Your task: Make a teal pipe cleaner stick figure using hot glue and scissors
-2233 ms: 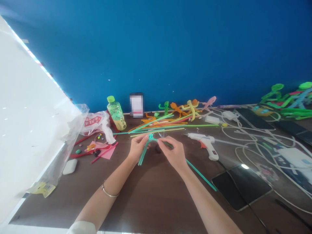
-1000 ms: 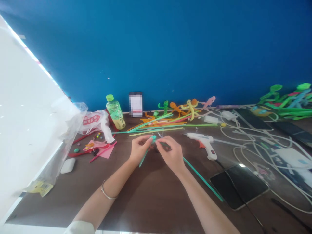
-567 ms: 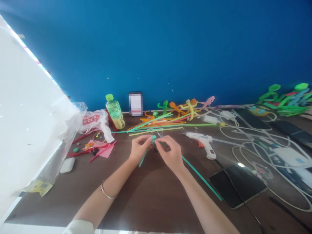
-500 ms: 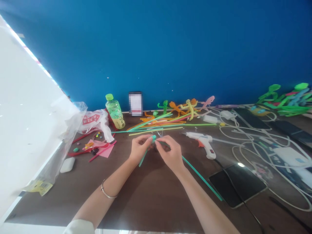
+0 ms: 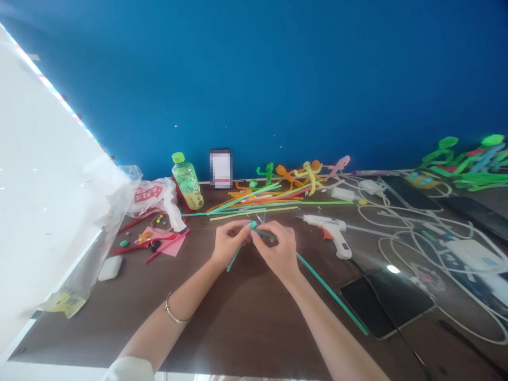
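Both hands are closed, and the left hand (image 5: 229,244) and right hand (image 5: 278,251) pinch a green pipe cleaner (image 5: 323,286) above the brown table (image 5: 246,328). It may be bent into a small loop, but the fingers hide most of it. Pinching right by the bend keeps it tight, and the pile of colored pipe cleaners (image 5: 254,205) lies just past the hands.

Glue gun (image 5: 327,233) beside tangled white cables (image 5: 365,218)
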Available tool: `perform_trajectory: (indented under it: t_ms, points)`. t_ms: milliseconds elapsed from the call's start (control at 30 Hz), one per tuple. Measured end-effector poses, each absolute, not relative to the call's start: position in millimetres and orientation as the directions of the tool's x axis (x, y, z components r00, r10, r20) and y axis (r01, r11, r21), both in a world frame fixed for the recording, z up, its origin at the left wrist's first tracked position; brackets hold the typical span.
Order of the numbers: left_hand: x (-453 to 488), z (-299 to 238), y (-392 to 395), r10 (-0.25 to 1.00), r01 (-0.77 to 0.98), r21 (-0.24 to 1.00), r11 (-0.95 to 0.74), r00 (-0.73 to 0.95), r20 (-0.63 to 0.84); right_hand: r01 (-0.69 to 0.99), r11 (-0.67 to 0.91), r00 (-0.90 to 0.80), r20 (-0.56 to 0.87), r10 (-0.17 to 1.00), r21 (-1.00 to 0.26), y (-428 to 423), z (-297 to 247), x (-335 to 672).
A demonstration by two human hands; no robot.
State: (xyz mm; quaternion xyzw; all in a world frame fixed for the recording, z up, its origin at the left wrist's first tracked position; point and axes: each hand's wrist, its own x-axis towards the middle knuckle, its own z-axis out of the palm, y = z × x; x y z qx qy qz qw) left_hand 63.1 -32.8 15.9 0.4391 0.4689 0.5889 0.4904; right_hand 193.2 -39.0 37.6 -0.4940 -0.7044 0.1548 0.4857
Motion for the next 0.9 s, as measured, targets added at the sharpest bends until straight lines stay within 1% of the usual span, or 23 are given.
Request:
perform_trajectory:
  t_ms: [233,400,733,900]
  points:
    - [63.9,17.0,-34.0,0.990,-0.170,0.982,-0.078,-0.127,0.057,0.514,0.433,-0.035,0.487,0.873,-0.740,-37.5,39.1,193.8]
    - [63.8,17.8,-33.5,0.988,-0.160,0.984,-0.081,-0.141,0.059,0.482,0.441,-0.047,0.480,0.876,-0.757,-38.2,41.0,194.2]
    - [63.4,16.8,-33.4,0.989,-0.158,0.983,-0.090,-0.132,0.069,0.482,0.416,-0.035,0.457,0.889,-0.772,-38.1,40.2,194.6]
    - [63.8,16.8,-33.2,0.989,-0.164,0.982,-0.090,-0.133,0.068,0.462,0.430,-0.047,0.463,0.885,-0.776,-38.3,40.6,194.7]
